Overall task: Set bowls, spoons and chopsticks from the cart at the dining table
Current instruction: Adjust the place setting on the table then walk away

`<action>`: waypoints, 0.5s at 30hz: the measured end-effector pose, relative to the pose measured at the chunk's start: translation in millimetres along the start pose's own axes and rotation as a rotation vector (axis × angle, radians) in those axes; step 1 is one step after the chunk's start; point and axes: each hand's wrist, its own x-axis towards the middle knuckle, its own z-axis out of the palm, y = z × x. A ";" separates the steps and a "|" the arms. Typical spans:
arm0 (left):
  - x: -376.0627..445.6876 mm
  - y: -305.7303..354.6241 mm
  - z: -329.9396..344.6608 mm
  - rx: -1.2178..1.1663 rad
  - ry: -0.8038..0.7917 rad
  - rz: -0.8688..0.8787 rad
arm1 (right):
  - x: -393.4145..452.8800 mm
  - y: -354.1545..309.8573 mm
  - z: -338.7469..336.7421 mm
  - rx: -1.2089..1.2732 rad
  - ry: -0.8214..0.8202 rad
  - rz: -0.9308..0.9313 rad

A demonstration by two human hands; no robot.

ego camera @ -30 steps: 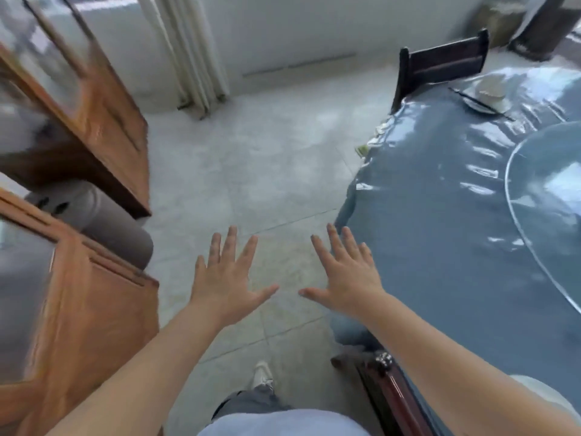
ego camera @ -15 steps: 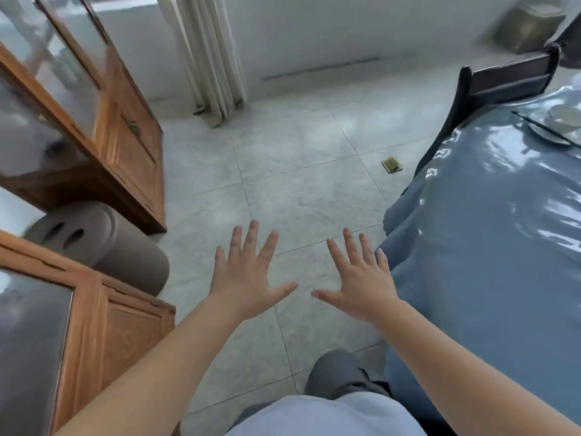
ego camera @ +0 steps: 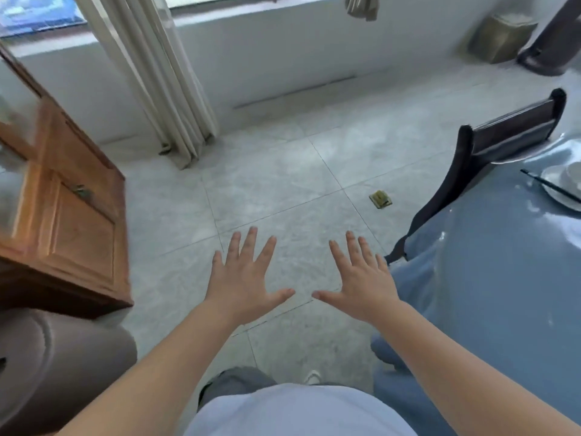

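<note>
Both hands, left hand [ego camera: 243, 280] and right hand [ego camera: 361, 278], hover spread and empty over the floor beside the dining table [ego camera: 490, 303], where a bowl [ego camera: 572, 176] and chopsticks [ego camera: 548, 185] lie set. Likely between trips; next calls for finding the unseen cart.

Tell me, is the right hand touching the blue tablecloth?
Cannot tell. In the head view the right hand is spread open and its little finger overlaps the edge of the blue tablecloth, with no plain contact or gap.

Surface [ego camera: 490, 309] on right w/ plate [ego camera: 556, 191] + chopsticks [ego camera: 548, 185] at far edge; chair [ego camera: 503, 133] behind it; cabinet [ego camera: 72, 221] left; curtain [ego camera: 151, 73] far.
</note>
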 end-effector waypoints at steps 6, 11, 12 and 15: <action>149.5 -12.8 -31.0 0.007 0.016 0.098 | 121.6 28.6 -32.9 0.008 0.027 0.096; 297.7 -28.0 -57.8 0.041 0.008 0.216 | 228.2 55.2 -51.2 0.025 0.029 0.221; 325.6 -28.1 -66.1 0.044 0.003 0.240 | 244.8 60.6 -57.6 0.035 0.027 0.251; 398.3 -18.3 -92.6 0.061 -0.013 0.333 | 288.2 75.6 -77.2 0.066 0.031 0.338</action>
